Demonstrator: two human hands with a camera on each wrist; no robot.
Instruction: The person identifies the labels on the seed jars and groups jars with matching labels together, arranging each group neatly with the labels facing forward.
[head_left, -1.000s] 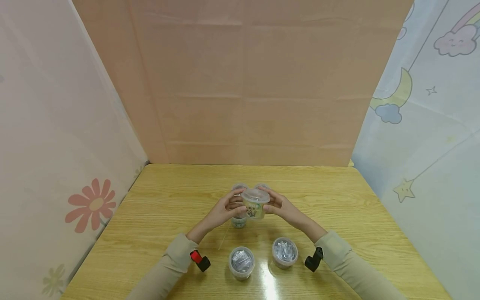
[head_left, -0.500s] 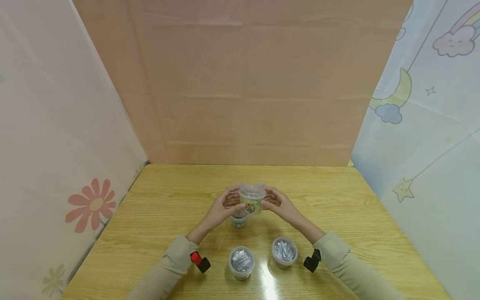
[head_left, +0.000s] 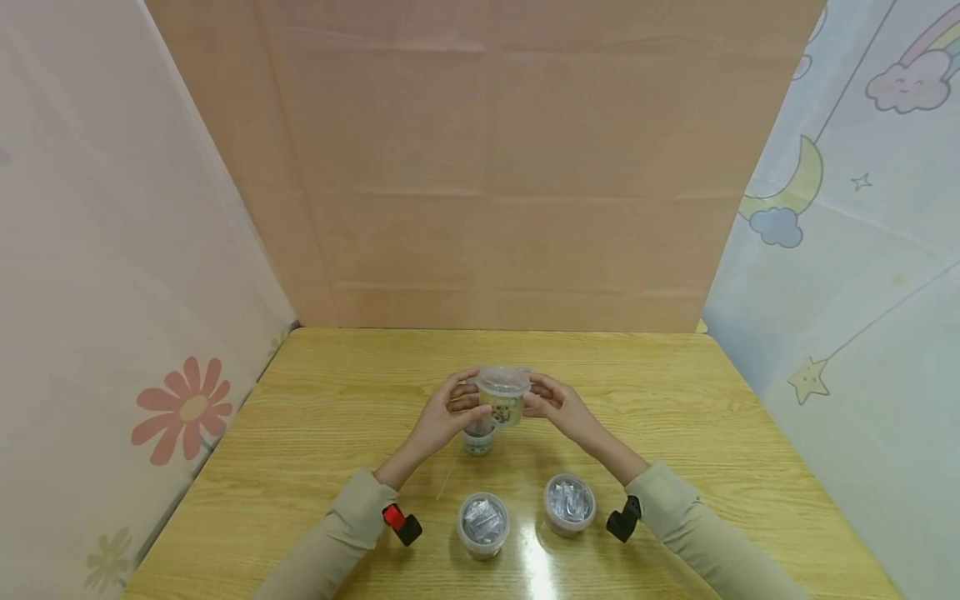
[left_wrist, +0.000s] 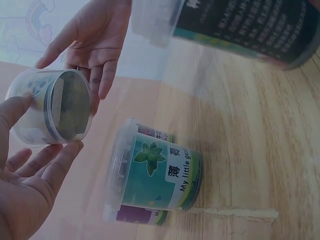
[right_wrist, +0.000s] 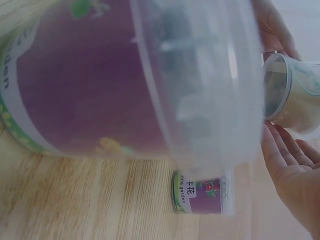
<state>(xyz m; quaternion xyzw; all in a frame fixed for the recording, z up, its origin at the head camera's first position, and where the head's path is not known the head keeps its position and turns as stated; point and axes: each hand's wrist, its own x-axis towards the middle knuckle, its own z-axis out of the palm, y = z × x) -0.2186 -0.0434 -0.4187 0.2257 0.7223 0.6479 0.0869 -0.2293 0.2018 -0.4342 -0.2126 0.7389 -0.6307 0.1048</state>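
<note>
Over the middle of the table, both hands hold a clear plastic cup [head_left: 501, 407] with a translucent lid and a printed label. My left hand [head_left: 444, 418] grips its left side, thumb in front and fingers behind. On the opposite side my right hand [head_left: 568, 417] holds it the same way. Clear of the tabletop, the cup shows its dark base in the left wrist view. Beneath the hands stands a lidded cup with a green mint-leaf label [left_wrist: 160, 172]. Other cups behind it are mostly hidden by the hands and the held cup.
Two tubs, a left one [head_left: 483, 523] and a right one [head_left: 570, 503], stand nearer me with silvery packets under their lids. A purple-labelled cup [right_wrist: 205, 196] stands farther back. A thin pale strip [head_left: 448, 475] marks the table [head_left: 337, 392]. Printed curtains flank both sides.
Both hands have shifted the held cup slightly left and away from me, and it now covers more of the cups behind. The two near tubs have stayed in place.
</note>
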